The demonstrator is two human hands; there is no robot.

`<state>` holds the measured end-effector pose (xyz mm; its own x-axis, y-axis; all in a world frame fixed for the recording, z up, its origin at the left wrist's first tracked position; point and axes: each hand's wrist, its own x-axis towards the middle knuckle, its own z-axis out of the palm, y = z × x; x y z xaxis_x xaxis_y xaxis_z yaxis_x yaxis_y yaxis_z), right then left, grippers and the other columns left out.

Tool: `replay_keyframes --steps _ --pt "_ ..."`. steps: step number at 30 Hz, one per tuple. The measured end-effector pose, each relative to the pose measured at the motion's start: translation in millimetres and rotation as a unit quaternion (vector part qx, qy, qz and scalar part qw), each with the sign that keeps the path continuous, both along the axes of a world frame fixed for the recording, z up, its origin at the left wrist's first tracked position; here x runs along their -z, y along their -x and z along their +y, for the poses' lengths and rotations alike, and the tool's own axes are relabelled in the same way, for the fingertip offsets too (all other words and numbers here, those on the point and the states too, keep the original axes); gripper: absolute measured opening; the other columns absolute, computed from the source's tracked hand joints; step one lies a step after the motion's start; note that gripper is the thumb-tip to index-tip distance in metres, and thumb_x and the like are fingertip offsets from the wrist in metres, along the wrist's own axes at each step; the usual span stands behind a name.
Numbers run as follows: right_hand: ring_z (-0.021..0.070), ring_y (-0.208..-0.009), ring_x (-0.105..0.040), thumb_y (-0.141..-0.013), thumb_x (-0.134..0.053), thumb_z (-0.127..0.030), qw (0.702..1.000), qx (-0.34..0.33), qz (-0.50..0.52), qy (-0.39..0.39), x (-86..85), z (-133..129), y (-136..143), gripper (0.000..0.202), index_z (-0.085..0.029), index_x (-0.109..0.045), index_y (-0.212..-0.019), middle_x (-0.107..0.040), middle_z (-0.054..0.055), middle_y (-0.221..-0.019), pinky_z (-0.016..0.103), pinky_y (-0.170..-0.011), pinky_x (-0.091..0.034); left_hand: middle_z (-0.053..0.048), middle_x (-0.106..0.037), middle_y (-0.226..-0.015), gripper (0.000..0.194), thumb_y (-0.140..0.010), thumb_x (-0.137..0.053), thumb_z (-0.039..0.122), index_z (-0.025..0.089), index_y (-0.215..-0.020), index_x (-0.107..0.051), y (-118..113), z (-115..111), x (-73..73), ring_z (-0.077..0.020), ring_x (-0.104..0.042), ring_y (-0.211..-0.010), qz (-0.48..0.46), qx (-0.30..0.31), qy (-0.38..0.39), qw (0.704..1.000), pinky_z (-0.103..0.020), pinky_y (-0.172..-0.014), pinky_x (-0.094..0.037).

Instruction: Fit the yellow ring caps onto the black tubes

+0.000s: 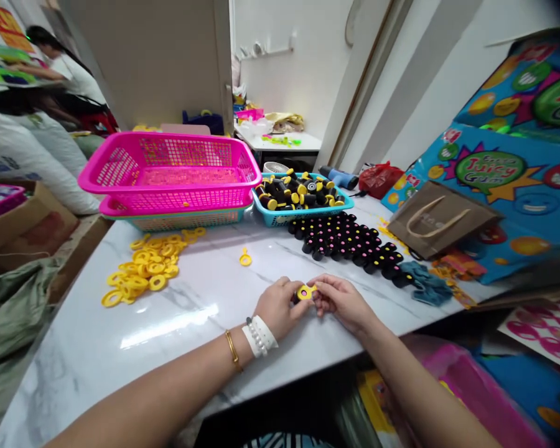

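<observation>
My left hand is closed around a small black cylindrical piece, mostly hidden by the fingers. On its top sits a yellow plastic ring with a tab, and a pink dot shows in the middle. My right hand pinches the tab side of that ring from the right. A single yellow ring lies on the table beyond my hands. Farther left is a heap of yellow rings. Black cylindrical pieces with pink or yellow dots stand in rows beyond my right hand.
Stacked pink baskets stand at the back left of the marble-patterned table. Beside them, a blue basket holds black-and-yellow pieces. A blue cloth, a brown paper bag and printed boxes line the right. Another person sits far left.
</observation>
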<state>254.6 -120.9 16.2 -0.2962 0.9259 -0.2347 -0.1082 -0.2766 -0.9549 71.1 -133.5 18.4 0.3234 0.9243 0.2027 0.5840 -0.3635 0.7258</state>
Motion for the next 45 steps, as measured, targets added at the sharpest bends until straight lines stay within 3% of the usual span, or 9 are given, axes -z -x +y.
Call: replay_keyframes --steps 5,12,18,23,28,34,38,41,45 --pt "0.0074 -0.050 -0.056 -0.076 -0.073 -0.038 0.996 -0.056 0.051 0.054 -6.7 7 -10 0.035 -0.012 -0.062 -0.095 -0.062 0.000 -0.066 0.019 -0.048 -0.052 -0.002 -0.056 -0.076 0.022 -0.078 -0.062 0.028 0.018 -0.095 -0.071 0 4 -2.0 -0.0149 -0.054 -0.069 0.001 0.023 0.014 1.000 -0.025 -0.065 -0.040" --pt "0.0042 -0.025 -0.026 -0.074 -0.070 -0.040 0.973 -0.188 -0.115 0.071 -11.2 32 9 0.035 -0.022 -0.043 -0.090 -0.044 -0.015 -0.038 0.012 -0.026 -0.020 0.002 -0.056 -0.064 0.015 -0.072 -0.060 0.018 0.019 -0.081 -0.071 1 14 1.8 -0.0116 -0.048 -0.061 -0.028 0.053 0.070 0.996 -0.023 -0.058 -0.034" --pt "0.0047 -0.025 -0.026 -0.080 -0.061 -0.047 0.974 -0.131 -0.182 0.026 -9.6 38 20 0.032 -0.023 -0.040 -0.081 -0.040 -0.014 -0.037 0.013 -0.025 -0.018 0.004 -0.052 -0.055 0.019 -0.076 -0.060 0.030 0.015 -0.079 -0.071 3 25 0.9 -0.0103 -0.041 -0.053 -0.040 0.023 0.142 0.989 -0.022 -0.051 -0.030" --pt "0.0074 -0.028 -0.037 -0.072 -0.068 -0.042 0.954 -0.271 -0.110 0.068 -13.9 36 11 0.035 -0.023 -0.039 -0.080 -0.049 -0.012 -0.040 0.015 -0.030 -0.033 0.000 -0.068 -0.076 0.020 -0.075 -0.061 0.023 0.019 -0.090 -0.073 9 12 -2.4 -0.0133 -0.054 -0.066 -0.036 0.104 0.081 0.991 -0.022 -0.063 -0.041" --pt "0.0082 -0.031 -0.041 -0.074 -0.069 -0.046 0.947 -0.291 -0.124 0.048 -32.1 44 5 0.039 -0.022 -0.039 -0.080 -0.052 -0.010 -0.041 0.015 -0.032 -0.033 0.001 -0.065 -0.067 0.023 -0.077 -0.062 0.031 0.018 -0.092 -0.074 11 19 -14.2 -0.0121 -0.049 -0.060 -0.014 0.103 0.083 0.991 -0.021 -0.057 -0.035" --pt "0.0100 -0.036 -0.042 -0.081 -0.058 -0.040 0.944 -0.190 -0.265 -0.049 -32.7 11 17 0.026 -0.024 -0.039 -0.089 -0.049 -0.011 -0.045 0.018 -0.038 -0.031 0.001 -0.063 -0.064 0.018 -0.079 -0.060 0.032 0.019 -0.083 -0.073 8 14 -13.1 -0.0131 -0.052 -0.059 0.018 0.108 0.093 0.990 -0.022 -0.055 -0.032" --pt "0.0108 -0.051 -0.047 -0.067 -0.066 -0.022 0.858 -0.126 -0.440 -0.232 -37.6 2 20 0.021 -0.022 -0.049 -0.081 -0.052 -0.007 -0.056 0.020 -0.046 -0.027 -0.001 -0.064 -0.067 0.016 -0.077 -0.063 0.032 0.018 -0.077 -0.070 10 12 -5.4 -0.0159 -0.056 -0.063 0.091 0.108 0.078 0.987 -0.024 -0.057 -0.036" --pt "0.0133 -0.054 -0.050 -0.071 -0.065 -0.028 0.810 -0.044 -0.497 -0.308 -64.7 37 7 0.016 -0.022 -0.053 -0.080 -0.056 -0.004 -0.059 0.023 -0.050 -0.029 -0.004 -0.067 -0.080 0.025 -0.077 -0.066 0.036 0.020 -0.096 -0.070 25 24 -14.0 -0.0202 -0.061 -0.075 0.151 0.058 0.042 0.986 -0.027 -0.067 -0.043" --pt "0.0202 -0.062 -0.057 -0.073 -0.068 -0.042 0.742 0.227 -0.522 -0.355 -100.2 118 -17 0.032 -0.022 -0.053 -0.091 -0.062 0.000 -0.065 0.028 -0.057 -0.036 -0.012 -0.062 -0.107 0.036 -0.088 -0.053 0.039 0.016 -0.114 -0.062 57 49 -30.7 -0.0255 -0.061 -0.094 0.234 -0.110 -0.041 0.965 -0.033 -0.076 -0.048"
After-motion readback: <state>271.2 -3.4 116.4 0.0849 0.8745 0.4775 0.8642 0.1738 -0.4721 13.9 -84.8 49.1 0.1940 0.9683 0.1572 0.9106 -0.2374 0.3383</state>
